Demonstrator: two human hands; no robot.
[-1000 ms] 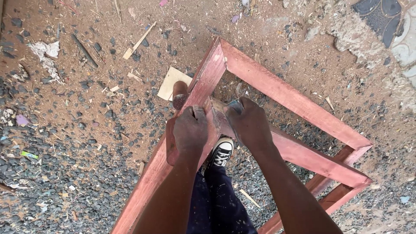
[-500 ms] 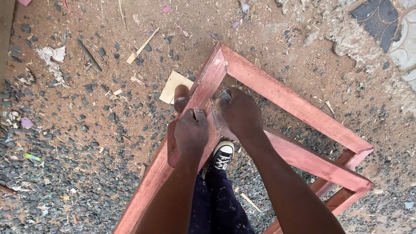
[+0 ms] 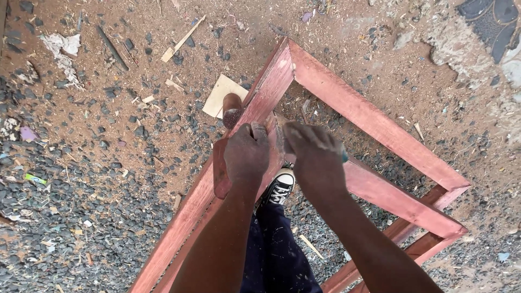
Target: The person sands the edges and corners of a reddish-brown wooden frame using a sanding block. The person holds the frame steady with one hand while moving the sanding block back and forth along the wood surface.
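Our left hand [image 3: 247, 152] was clenched on the red frame [image 3: 374, 122] rail at centre, a mallet [image 3: 232, 110] just above it; our right hand [image 3: 315, 154] gripped a small tool, mostly hidden, against the rail's inner face. We judged it best to brace the rail firmly. We saw no containers.

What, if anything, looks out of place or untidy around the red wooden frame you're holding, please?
Nothing looks damaged on the red wooden frame. The ground around it is littered, though: a loose pale board scrap lies beside the frame's corner, with a thin wood strip, crumpled paper, sawdust and gravel scattered further left.
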